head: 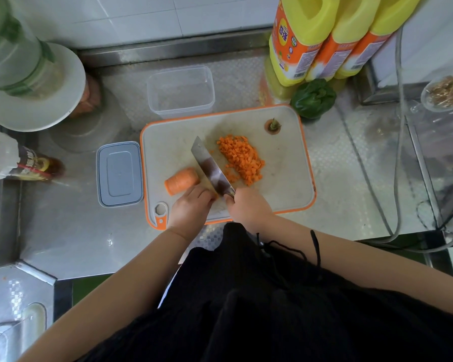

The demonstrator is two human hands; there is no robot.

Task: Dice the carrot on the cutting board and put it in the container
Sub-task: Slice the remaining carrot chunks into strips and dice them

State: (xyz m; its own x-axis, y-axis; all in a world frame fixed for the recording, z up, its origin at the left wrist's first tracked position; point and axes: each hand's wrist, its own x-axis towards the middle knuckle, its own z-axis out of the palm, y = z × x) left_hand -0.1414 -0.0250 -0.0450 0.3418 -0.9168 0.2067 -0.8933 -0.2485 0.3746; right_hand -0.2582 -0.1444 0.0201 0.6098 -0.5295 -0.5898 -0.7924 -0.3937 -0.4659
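Steel counter, white tiled wall behind. Grey rectangular lid (120, 174) lies left of the orange-rimmed white cutting board (285, 163). Left hand (190, 205) curls over something by the uncut orange carrot stub (181, 180); can't tell what it grips. Right hand (249, 206) clamps the steel cleaver (209, 167). Risks: knuckles touching the blade, stub rolling. Diced carrot pile (242, 159) mid-board; clear plastic container (181, 91) behind holds none; cut carrot top (272, 125) and green pepper (313, 98) sit right.

Orange carrot dice (242, 158), orange-rimmed white cutting board (285, 163)

- The scene is lit evenly and brightly from above; only soft shadows are seen.
- Pale glare is spread over the steel table (71, 231).
- Strong bending and slight blur are noticed at the edges.
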